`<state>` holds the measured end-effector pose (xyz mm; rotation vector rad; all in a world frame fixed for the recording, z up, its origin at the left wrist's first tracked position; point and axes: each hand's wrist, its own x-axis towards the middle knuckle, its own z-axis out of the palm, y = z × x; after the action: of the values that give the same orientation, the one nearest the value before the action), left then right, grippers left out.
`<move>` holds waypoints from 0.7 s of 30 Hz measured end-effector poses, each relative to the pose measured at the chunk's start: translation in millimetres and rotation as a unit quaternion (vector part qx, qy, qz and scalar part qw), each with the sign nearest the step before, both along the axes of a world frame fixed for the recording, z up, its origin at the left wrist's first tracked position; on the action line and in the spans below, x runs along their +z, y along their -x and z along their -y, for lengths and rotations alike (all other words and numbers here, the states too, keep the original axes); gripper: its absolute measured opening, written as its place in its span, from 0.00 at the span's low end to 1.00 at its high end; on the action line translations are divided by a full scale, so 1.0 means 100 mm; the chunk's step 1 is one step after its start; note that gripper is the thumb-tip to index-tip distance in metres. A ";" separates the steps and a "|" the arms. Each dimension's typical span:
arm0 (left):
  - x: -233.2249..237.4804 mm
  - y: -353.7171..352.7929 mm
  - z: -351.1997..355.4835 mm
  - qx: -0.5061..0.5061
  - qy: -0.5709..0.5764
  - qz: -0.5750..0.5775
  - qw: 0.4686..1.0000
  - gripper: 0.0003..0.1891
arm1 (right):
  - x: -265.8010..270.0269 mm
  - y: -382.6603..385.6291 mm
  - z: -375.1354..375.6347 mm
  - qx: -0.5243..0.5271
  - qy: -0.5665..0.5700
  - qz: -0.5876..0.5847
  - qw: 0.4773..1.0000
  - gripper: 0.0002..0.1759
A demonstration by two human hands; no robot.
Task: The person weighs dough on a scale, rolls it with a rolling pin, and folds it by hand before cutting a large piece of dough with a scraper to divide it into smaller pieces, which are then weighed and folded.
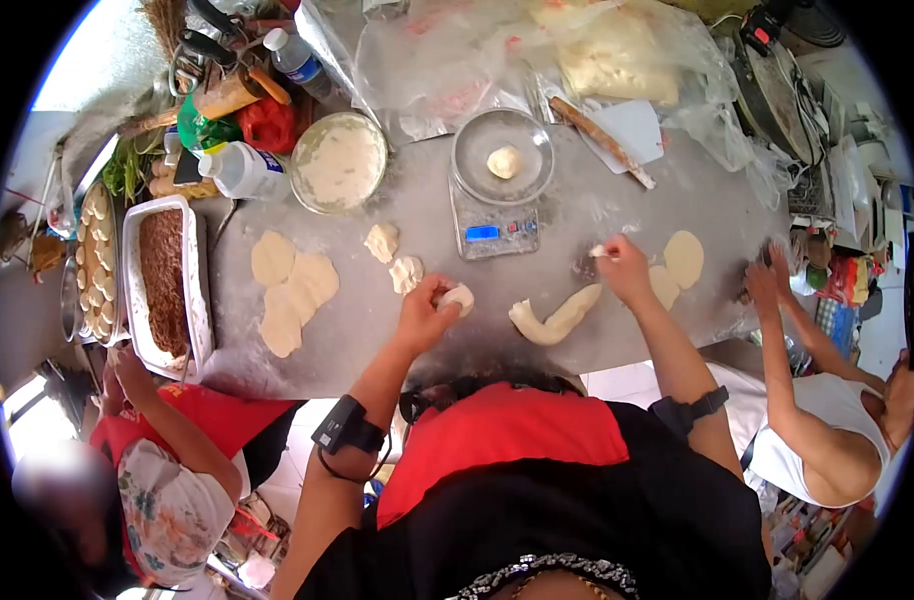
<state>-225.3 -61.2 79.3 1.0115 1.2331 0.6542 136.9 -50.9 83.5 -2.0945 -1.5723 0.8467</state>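
Note:
My left hand (432, 312) is closed on a pale dough piece (458, 299), near two rough dough lumps (407, 274). My right hand (622, 268) pinches a small bit of dough (599, 251) above the table. Between the hands lies a curved dough roll (557, 316). A ball of dough (504, 162) rests in the round pan of a digital scale (522, 241). Flat dough rounds (302, 285) overlap on the left, and more flat rounds (684, 259) lie right of my right hand.
A metal bowl of flour (339, 163), bottles (242, 172) and a tray of brown filling (194, 260) stand left. A wooden rolling pin (602, 142) and plastic sheeting (447, 60) lie at the back. Co-workers are at both sides, one person's hands (767, 280) at the right edge.

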 end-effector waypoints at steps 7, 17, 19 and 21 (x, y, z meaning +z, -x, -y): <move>0.49 -0.42 -0.33 -0.059 -0.116 -0.014 0.991 0.11 | 0.61 1.16 -0.25 -0.043 0.112 -0.440 0.890 0.05; 0.75 -0.71 -0.96 -0.023 -0.338 -0.214 0.916 0.08 | 1.07 1.00 0.01 0.029 0.227 -0.618 0.752 0.05; 0.73 -0.78 -1.29 -0.012 -0.351 -0.208 0.913 0.09 | 1.09 0.97 0.00 0.020 0.210 -0.606 0.767 0.07; 0.62 -0.89 -1.48 -0.006 -0.404 -0.196 0.893 0.10 | 1.02 0.93 0.01 -0.007 0.196 -0.574 0.795 0.08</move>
<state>-136.5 86.4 141.1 1.9158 1.3126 1.0264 43.8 -51.7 185.7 -1.2081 -0.7077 2.0306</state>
